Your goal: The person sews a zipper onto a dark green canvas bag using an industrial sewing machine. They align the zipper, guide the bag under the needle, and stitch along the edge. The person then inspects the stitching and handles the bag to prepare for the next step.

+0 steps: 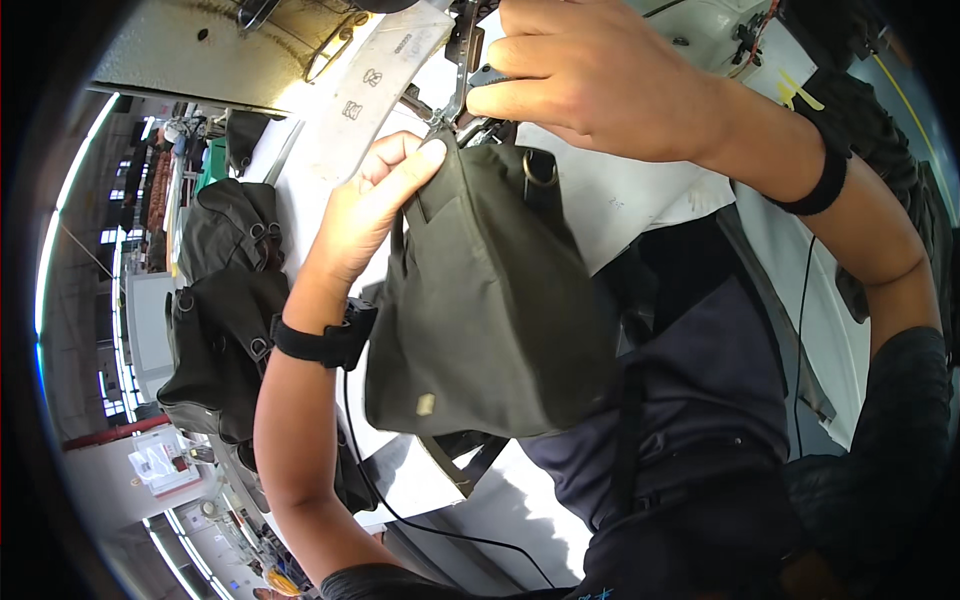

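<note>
A dark olive fabric bag (480,290) hangs in front of me, its upper corner under the metal presser foot parts (440,118) of a sewing machine. My left hand (375,195) is closed on the bag's top edge, thumb on the near face, just beside the foot. A metal D-ring (540,168) sits on a strap at the bag's upper right, and a small pale label (426,405) is near its lower left. My right hand (585,85) is closed above the bag, next to the machine's needle area. A dark ridged piece shows at its fingertips; what it grips is mostly hidden.
Several similar dark bags (225,310) are piled along the left of the white table (290,160). The cream machine body (215,45) stands at the upper left, a pale flat plate (375,85) beside the needle area. A black cable (400,515) runs from my left wristband.
</note>
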